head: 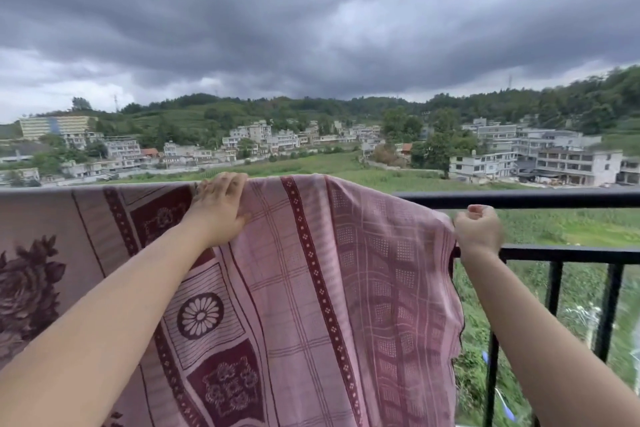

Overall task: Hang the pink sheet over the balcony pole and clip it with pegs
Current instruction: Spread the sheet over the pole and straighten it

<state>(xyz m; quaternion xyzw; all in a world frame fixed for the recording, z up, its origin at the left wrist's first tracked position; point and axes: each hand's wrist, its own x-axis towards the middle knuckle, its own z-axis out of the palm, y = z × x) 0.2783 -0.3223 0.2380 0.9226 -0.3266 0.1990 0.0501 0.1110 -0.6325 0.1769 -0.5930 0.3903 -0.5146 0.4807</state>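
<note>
The pink sheet (304, 288), patterned with dark red flowers and bands, hangs draped over the black balcony pole (540, 199) and covers its left and middle stretch. My left hand (218, 208) lies on the sheet's top fold, fingers curled over the pole and gripping the cloth. My right hand (479, 229) is closed in a fist on the sheet's right edge, just below the pole, holding that edge away from it. No pegs are in view.
A lower black rail (568, 254) with vertical bars (554, 288) runs under the pole at the right. Beyond the railing lie green fields, grey buildings and wooded hills under dark cloud. The pole's right stretch is bare.
</note>
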